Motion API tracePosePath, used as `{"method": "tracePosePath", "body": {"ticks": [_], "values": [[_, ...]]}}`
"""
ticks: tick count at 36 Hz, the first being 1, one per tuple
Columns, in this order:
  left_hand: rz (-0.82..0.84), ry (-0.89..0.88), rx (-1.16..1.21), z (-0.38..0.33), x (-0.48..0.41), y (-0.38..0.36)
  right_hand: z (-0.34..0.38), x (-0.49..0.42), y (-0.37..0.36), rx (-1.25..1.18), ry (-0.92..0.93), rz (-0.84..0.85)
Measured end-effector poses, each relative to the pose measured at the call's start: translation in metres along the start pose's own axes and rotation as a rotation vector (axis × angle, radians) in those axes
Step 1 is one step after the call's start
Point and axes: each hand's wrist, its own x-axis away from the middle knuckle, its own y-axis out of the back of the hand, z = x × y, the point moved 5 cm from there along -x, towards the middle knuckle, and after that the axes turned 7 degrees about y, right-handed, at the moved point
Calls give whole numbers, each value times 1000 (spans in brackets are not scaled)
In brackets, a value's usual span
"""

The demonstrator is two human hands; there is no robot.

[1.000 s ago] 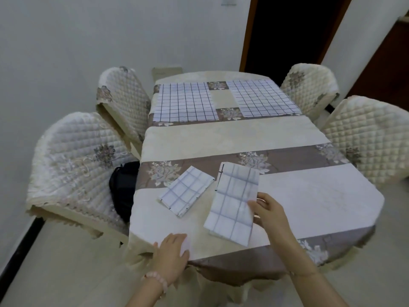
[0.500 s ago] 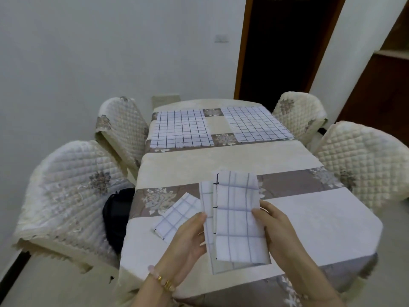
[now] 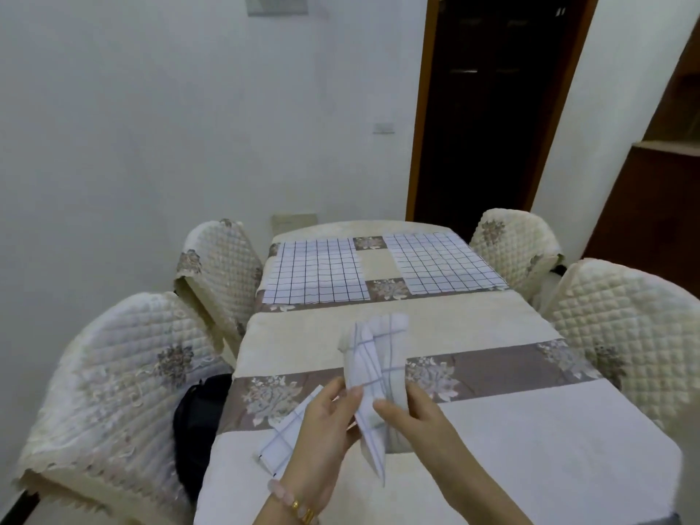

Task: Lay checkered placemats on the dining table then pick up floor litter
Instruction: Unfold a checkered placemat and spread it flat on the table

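Observation:
I hold a folded white checkered placemat (image 3: 373, 367) above the near half of the dining table (image 3: 492, 327). My left hand (image 3: 325, 430) grips its left edge and my right hand (image 3: 413, 418) grips its right edge; the cloth is partly opened and blurred. A second folded placemat (image 3: 282, 435) lies on the table, half hidden behind my left hand. Two spread checkered placemats lie flat at the far end, one on the left (image 3: 316, 274) and one on the right (image 3: 441, 265).
Quilted cream chairs flank the table: two on the left (image 3: 110, 377) (image 3: 217, 259), two on the right (image 3: 625, 327) (image 3: 513, 244). A black bag (image 3: 199, 422) sits on the near left chair seat. A dark doorway (image 3: 488, 108) opens beyond the table.
My right hand lifted the folded placemat off the table and my left hand came up from the table edge to take it. The cloth has started to open. The view tilted upward.

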Motion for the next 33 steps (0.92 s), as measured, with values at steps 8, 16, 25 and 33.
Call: {"method": "tracePosePath", "body": {"ticks": [8,16,25,33], "values": [[-74,-55,70,-26,-12,7,22,-16,27,-157,108,-172],[-171,-145,-36,-58,-16,34,42,-34,75,-57,142,-214],[-258,-277,-79,-74,-21,32,40,-50,98,168,161,-426],[-237,-381,-247,-60,-24,6,48,-28,39,284,365,-320]]}}
